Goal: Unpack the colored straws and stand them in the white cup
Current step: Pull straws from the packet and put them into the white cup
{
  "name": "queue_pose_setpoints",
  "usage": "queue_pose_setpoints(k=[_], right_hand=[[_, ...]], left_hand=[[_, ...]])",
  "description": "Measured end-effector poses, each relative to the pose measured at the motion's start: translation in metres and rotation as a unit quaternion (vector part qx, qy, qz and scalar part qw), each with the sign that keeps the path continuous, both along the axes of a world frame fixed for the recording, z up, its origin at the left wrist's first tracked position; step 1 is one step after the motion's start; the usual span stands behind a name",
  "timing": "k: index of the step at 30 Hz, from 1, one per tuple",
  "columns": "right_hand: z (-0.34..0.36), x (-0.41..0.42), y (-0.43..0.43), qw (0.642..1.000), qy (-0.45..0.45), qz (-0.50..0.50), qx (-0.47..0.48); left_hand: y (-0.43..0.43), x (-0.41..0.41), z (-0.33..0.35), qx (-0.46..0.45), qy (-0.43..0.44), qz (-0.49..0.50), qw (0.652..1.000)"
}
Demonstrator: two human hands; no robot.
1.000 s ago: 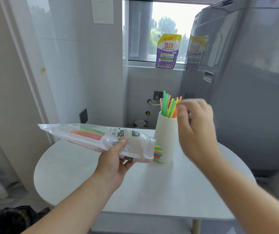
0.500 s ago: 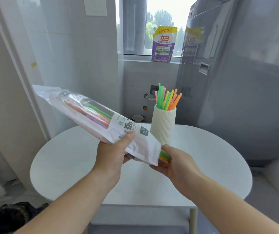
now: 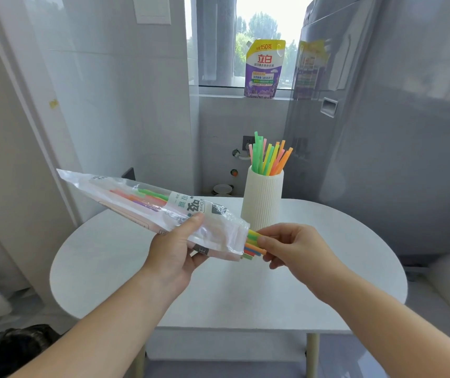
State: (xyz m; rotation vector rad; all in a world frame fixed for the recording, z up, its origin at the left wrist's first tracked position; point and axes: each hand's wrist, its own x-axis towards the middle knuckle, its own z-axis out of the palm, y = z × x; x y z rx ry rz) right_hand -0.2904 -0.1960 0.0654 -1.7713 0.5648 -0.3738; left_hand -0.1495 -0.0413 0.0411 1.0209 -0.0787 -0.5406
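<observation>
My left hand (image 3: 173, 249) grips a clear plastic straw packet (image 3: 147, 204) above the table, its open end pointing right and slightly down. Coloured straw ends (image 3: 252, 245) stick out of that opening, and my right hand (image 3: 294, 246) pinches them with thumb and fingertips. More straws show through the packet's far half. Behind the hands stands a ribbed white cup (image 3: 262, 201) on the table, holding several green, pink, yellow and orange straws (image 3: 269, 158) upright.
The round white table (image 3: 327, 282) carries only the cup. A grey appliance (image 3: 395, 132) fills the right side. A purple detergent pouch (image 3: 263, 69) stands on the window sill. A dark bag (image 3: 8, 350) lies on the floor at lower left.
My right hand came down from the cup's straws to the packet's open end and now pinches the protruding straw ends. My left hand first tilted the packet's far end up, then partly lowered it.
</observation>
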Motion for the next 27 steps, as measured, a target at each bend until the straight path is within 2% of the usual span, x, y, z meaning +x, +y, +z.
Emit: queue_pose_setpoints(k=[5,12,19,27], right_hand=[[0.003,-0.002,-0.013,1.0,0.006,-0.029,0.003],[0.0,-0.006,-0.026,0.991,-0.004,-0.03,0.133],[0.001,-0.004,-0.017,0.989,-0.04,0.001,0.144],[-0.014,0.004,-0.001,0.956,-0.079,-0.01,0.282]], left_hand=[[0.0,0.003,0.001,-0.005,0.016,0.006,1.0],[0.006,0.014,-0.001,-0.023,0.034,0.027,0.999],[0.003,0.006,0.004,-0.042,0.045,0.015,0.998],[0.004,0.003,0.009,-0.08,0.07,0.017,0.994]])
